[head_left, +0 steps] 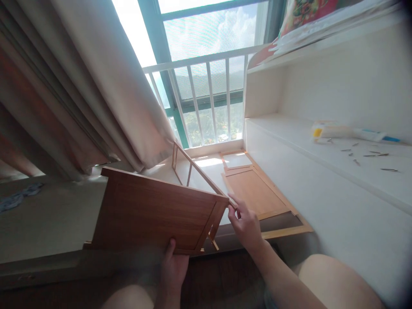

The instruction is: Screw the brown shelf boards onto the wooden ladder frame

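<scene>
Wooden panel (151, 210), reddish brown, rectangular, with a narrow border along its right side; held up at a tilt. Slender open wooden frame (206, 175), with crosspiece, slanting away from the panel's upper right corner; join unclear.

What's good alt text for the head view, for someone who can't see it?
The left hand holds a tilted brown panel by its lower edge while the right hand pinches a thin frame at the panel's right corner. Beyond, a paler panel lies near a window; fasteners lie on a shelf at right.
</scene>
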A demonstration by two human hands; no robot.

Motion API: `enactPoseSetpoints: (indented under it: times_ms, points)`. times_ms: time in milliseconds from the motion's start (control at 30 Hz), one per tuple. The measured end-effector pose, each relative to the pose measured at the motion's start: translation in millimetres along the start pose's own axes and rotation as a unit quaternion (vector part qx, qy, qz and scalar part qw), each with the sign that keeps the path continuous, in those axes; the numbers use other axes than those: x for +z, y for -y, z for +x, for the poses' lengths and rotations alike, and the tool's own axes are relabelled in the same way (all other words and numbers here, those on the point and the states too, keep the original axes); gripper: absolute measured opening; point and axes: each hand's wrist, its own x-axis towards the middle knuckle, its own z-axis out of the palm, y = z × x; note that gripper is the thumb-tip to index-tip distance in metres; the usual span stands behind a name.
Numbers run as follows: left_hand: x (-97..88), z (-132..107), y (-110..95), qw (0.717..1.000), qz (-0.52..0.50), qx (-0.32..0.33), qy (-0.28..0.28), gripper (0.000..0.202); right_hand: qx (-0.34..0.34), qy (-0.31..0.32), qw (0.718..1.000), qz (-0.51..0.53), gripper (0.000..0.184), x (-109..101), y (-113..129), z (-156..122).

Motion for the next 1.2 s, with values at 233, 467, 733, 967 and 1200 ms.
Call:
enactPoseSetpoints:
  times_ms: [233,467,733,967,1200]
  points:
    - [-4.4,-0.4,7.6,0.999,-0.009,-0.018,-0.025,0.051,-0.038,0.109,0.993,0.039,0.041,-7.4,-10.3,13.4]
    - [-2.4,-5.9,9.0,1.000,0.022,0.008,-0.005,0.053,0.031,0.207,0.972,0.107,0.024,-20.8,-2.1,29.4]
    - [-21.6,0.0,21.5,0.999,0.027,-0.017,0.008,0.052,0.076,0.261,0.938,0.216,0.023,-35.5,6.3,33.1]
    - [-28.6,11.9,42.2,0.995,0.088,-0.044,0.008,0.061,0.044,0.200,0.965,0.164,0.024,-46.8,21.0,35.0]
    - [-28.6,11.0,69.6,0.976,0.200,-0.069,0.045,0.038,-0.004,0.176,0.979,0.100,0.022,-51.3,31.6,34.0]
